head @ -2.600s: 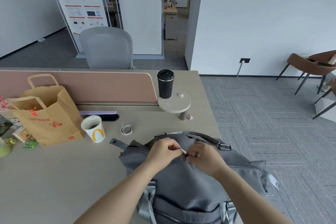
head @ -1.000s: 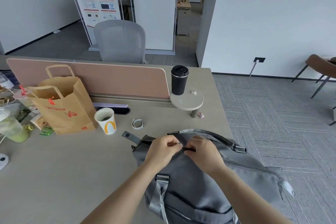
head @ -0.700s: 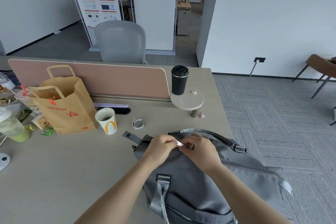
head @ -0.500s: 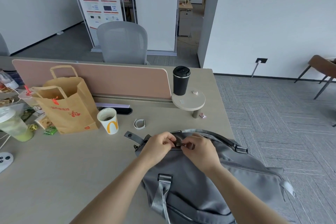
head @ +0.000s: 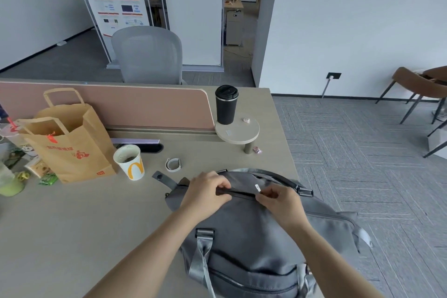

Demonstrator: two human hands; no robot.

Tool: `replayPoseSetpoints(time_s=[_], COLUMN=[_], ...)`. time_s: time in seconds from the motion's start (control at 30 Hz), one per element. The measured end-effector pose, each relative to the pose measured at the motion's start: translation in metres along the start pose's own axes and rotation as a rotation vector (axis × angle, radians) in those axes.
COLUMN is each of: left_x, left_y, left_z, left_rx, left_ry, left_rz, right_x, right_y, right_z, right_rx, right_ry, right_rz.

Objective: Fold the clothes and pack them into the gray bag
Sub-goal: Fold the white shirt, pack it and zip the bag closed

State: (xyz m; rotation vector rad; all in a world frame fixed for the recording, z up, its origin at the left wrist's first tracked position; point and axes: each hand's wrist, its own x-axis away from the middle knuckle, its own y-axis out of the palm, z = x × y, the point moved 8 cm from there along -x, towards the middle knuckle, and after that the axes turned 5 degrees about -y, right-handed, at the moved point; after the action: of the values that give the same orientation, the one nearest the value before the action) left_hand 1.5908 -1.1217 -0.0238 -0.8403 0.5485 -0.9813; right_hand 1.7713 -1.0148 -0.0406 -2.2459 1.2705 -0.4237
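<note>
The right hand point(head: 278, 203) now sits farther right along the zipper than half a second ago, pinching the white pull tab point(head: 257, 188). The left hand point(head: 205, 192) grips the fabric of the gray bag point(head: 254, 237), which lies on the desk point(head: 72, 213) at its near right corner.

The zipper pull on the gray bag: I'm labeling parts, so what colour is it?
White, against the gray bag; the zipper pull shows clearly in the head view.

White walls point(head: 350, 19), grey patterned carpet point(head: 362, 152), beige desk point(head: 60, 225) with pink divider point(head: 145, 106), grey office chair point(head: 147, 55) behind.
</note>
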Motion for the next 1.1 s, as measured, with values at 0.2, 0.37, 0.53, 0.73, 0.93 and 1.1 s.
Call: replayPoseSetpoints(time_s=[0.2, 0.37, 0.53, 0.73, 0.93, 1.1], left_x=[-0.002, -0.005, -0.008, -0.012, -0.014, -0.015], left_y=[0.03, 0.043, 0.049, 0.049, 0.036, -0.021], left_z=[0.037, 0.042, 0.045, 0.037, 0.03, -0.055], left_rx=[0.029, 0.108, 0.217, 0.308, 0.235, 0.166], left_ry=[0.095, 0.029, 0.001, -0.089, -0.124, -0.338], left_rz=[-0.055, -0.071, -0.067, -0.137, -0.114, 0.058], right_x=[-0.006, -0.005, -0.007, -0.007, -0.004, -0.011], right_y=[0.008, 0.002, -0.006, -0.009, -0.011, -0.032], right_z=[-0.013, -0.017, -0.02, -0.008, -0.006, -0.005], right_rx=[-0.107, -0.189, -0.279, 0.184, 0.473, 0.518], right_ry=[-0.02, -0.045, -0.032, -0.195, -0.236, -0.246], right_rz=[-0.111, -0.227, -0.216, -0.275, -0.227, -0.218])
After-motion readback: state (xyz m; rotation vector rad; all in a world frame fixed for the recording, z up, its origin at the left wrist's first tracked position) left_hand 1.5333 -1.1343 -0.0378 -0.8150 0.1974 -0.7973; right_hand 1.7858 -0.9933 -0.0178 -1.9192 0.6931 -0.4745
